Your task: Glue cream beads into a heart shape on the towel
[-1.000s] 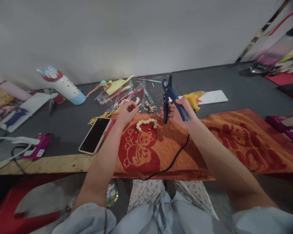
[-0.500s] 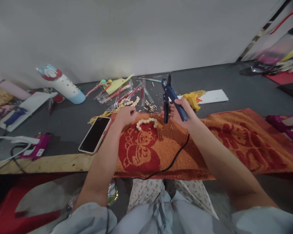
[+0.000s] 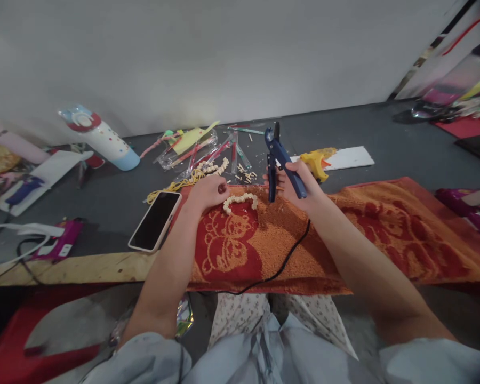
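Observation:
My right hand [image 3: 298, 186] grips a blue cutter tool [image 3: 279, 160], held upright above the far edge of an orange and red towel [image 3: 364, 234]. My left hand [image 3: 208, 192] rests at the towel's far left corner with its fingers curled; what they pinch is too small to see. Between my hands a short curved string of cream beads [image 3: 240, 201] lies on the towel. More cream beads [image 3: 212, 168] lie just beyond my left hand on the grey surface.
A phone [image 3: 155, 221] lies face up left of the towel. Behind are plastic sleeves with coloured sticks [image 3: 202, 149], a yellow glue gun [image 3: 316, 159] on white paper, and a white bottle [image 3: 104, 140]. A black cord [image 3: 280, 266] crosses the towel.
My left hand has come down from beside the loose beads onto the towel's corner and its fingers have curled in. My right hand with the cutter has barely moved.

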Motion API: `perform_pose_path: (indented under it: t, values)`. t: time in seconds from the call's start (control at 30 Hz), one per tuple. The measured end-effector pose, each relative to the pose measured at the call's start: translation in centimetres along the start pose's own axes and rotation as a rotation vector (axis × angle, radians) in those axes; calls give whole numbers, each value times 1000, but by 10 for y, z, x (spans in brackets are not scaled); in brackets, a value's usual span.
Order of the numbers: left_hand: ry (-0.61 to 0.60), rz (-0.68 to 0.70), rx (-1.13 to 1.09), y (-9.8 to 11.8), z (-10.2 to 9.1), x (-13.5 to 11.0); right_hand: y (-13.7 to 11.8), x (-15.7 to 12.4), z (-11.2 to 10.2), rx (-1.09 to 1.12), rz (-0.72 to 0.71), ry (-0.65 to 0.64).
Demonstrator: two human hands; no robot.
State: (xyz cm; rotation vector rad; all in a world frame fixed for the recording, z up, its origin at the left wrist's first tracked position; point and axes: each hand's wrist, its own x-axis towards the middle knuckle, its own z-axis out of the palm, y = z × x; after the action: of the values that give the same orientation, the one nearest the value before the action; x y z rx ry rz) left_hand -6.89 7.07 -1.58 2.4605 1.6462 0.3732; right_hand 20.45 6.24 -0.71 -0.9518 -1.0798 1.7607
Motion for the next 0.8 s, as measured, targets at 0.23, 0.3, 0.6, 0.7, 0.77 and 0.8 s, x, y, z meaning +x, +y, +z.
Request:
perform_pose_path:
  t: [0.23, 0.3, 0.6, 0.7, 0.77, 0.8]
  values:
    - [128, 5, -180, -2, 2, 1, 2, 3, -1, -94, -23, 31]
    - [194, 1, -250, -2, 4, 3, 3, 4, 0, -171, -44, 43]
    - [352, -99, -959, 3, 21, 14, 8, -4, 12, -844, -364, 39]
    - [414, -103, -1084, 7, 17, 16, 9, -5, 16, -1038, -435, 73]
    - [440, -114, -1164, 10, 13, 16, 10, -6, 17, -1113, -462, 82]
    - [450, -124, -1197, 11, 12, 16, 11, -6, 18, -1141, -472, 84]
